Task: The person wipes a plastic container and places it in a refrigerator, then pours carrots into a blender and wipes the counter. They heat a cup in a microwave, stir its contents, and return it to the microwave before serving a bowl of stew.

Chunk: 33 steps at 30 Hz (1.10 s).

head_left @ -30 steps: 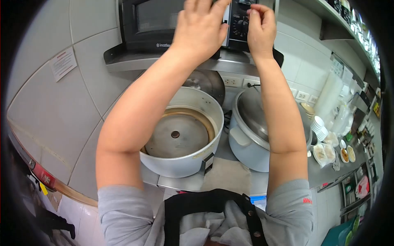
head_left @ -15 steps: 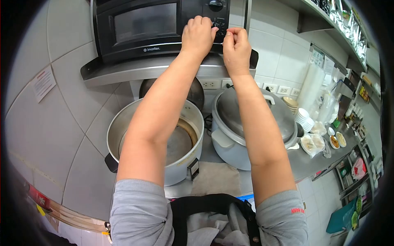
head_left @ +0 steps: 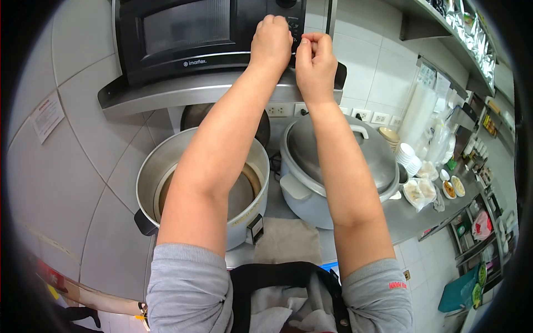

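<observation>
Both arms reach up to a black microwave oven (head_left: 189, 33) on a steel wall shelf (head_left: 194, 94). My left hand (head_left: 271, 41) lies against the front of its control panel, fingers curled by the lower dial markings. What its fingertips hold is hidden. Just to the right, at the oven's lower right corner, my right hand (head_left: 316, 66) has thumb and forefinger pinched together. Anything between them is too small to make out. An upper knob (head_left: 287, 2) shows at the panel's top. Below my left arm is an uncovered large rice cooker (head_left: 145, 183); below my right arm, a lidded one (head_left: 302, 208).
A folded cloth (head_left: 288, 238) lies on the steel counter between the cookers. Wall sockets (head_left: 277, 110) run under the shelf. Stacked white bowls (head_left: 410, 161), plastic bags (head_left: 419, 191) and food dishes (head_left: 449, 190) stand to the right. A high shelf (head_left: 419, 28) juts out at upper right.
The whole view has shifted slightly, so the oven and cookers appear farther left and a bit higher. Both hands stay at the control panel, with closely similar finger poses.
</observation>
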### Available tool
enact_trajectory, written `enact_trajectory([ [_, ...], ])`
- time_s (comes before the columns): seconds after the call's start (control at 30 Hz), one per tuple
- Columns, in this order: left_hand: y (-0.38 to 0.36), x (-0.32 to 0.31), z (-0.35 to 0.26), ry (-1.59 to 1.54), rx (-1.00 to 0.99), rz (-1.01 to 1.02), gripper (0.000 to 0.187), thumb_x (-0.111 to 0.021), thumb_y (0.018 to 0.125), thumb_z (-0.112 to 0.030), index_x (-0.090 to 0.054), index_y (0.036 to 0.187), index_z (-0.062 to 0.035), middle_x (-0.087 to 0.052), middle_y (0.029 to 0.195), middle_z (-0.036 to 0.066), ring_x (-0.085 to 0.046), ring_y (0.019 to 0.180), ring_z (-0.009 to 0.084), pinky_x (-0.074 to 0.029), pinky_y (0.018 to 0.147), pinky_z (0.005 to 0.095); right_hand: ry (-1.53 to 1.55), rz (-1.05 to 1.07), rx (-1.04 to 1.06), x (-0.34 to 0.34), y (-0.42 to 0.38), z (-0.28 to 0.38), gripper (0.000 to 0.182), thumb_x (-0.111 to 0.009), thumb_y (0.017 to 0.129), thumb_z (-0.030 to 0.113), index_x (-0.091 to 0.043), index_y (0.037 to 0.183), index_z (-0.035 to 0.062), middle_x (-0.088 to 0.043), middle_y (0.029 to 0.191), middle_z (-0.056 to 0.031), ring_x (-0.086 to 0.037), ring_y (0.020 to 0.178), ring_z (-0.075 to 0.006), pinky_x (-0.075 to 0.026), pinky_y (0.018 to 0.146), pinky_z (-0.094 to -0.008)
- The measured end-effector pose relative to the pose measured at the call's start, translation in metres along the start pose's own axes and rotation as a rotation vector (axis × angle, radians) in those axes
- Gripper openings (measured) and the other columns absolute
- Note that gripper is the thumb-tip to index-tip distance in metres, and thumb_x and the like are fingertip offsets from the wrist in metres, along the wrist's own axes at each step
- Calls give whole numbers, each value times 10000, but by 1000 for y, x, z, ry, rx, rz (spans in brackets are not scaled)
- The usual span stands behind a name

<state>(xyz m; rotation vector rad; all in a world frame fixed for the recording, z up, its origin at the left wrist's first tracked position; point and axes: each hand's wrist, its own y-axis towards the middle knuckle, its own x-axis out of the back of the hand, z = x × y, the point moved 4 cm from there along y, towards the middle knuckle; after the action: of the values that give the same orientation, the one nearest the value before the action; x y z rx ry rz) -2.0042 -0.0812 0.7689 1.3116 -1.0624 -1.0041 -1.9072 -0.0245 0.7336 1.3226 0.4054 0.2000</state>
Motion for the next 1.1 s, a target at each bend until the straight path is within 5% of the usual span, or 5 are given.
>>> enact_trajectory([
  [0.33, -4, -3, 6, 29, 41, -4, 189, -671, 780, -152, -601, 897, -21, -603, 903, 167, -596, 864, 353, -493, 762, 432, -37, 2, -50, 2, -1, -4, 150, -532, 861, 135, -524, 942, 8, -628, 672, -138, -619, 605, -300, -478, 581, -388],
  [0.63, -3, 4, 4, 108, 121, 97, 436, -713, 763, -369, -536, 903, 4, -607, 916, 195, -621, 859, 364, -526, 728, 444, -78, 5, -131, 4, 0, -7, 165, -541, 840, 148, -519, 947, 25, -633, 717, -176, -626, 674, -354, -484, 622, -435],
  [0.8, 3, 1, 5, 203, 213, 301, 396, -571, 866, -399, -564, 952, -13, -636, 940, 213, -636, 871, 391, -514, 722, 479, -158, -45, -134, 7, -1, -13, 180, -558, 827, 141, -517, 949, 16, -624, 711, -191, -627, 682, -356, -487, 636, -433],
  [0.9, 0, -3, 5, 279, 254, 405, 447, -431, 916, -474, -555, 998, -52, -627, 1009, 227, -601, 959, 408, -472, 787, 508, -165, 14, -239, 11, -2, -5, 170, -517, 816, 128, -494, 955, 32, -624, 797, -246, -605, 779, -436, -466, 701, -519],
  [1.1, -2, -12, 7, 314, 154, 370, 389, -378, 953, -431, -522, 964, -70, -642, 906, 230, -627, 854, 414, -494, 715, 521, -201, 45, -247, 16, -6, 0, 208, -519, 824, 130, -459, 994, 26, -621, 799, -244, -604, 779, -430, -463, 707, -519],
])
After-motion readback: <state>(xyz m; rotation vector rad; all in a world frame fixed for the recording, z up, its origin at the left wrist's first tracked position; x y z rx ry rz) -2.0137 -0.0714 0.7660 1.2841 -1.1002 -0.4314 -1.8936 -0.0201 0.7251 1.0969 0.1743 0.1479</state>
